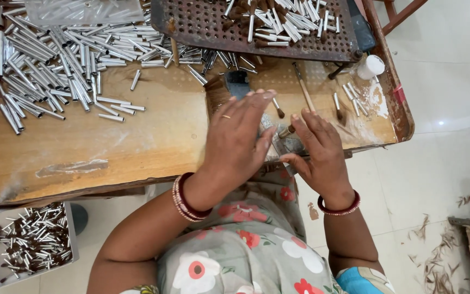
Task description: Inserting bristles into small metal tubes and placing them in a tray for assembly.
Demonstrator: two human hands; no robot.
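Your left hand point(239, 133) lies flat, fingers spread, holding nothing. Your right hand point(315, 147) pinches a small brush ferrule point(286, 131) at its fingertips. Beyond your fingers, many bare metal tubes point(55, 65) cover the worktop point(137, 141); few brushes look finished.

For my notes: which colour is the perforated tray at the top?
Rusty brown, clearest in the head view: perforated tray.

Just beside the hands, the wooden table point(137, 141) is honey-brown with pale worn patches, and the tubes point(55, 60) heaped beyond them are shiny silver. The perforated tray point(202, 27) is rust-brown, the bangles point(183, 198) dark red and white, and the dress point(246, 245) grey-green with red and white flowers.
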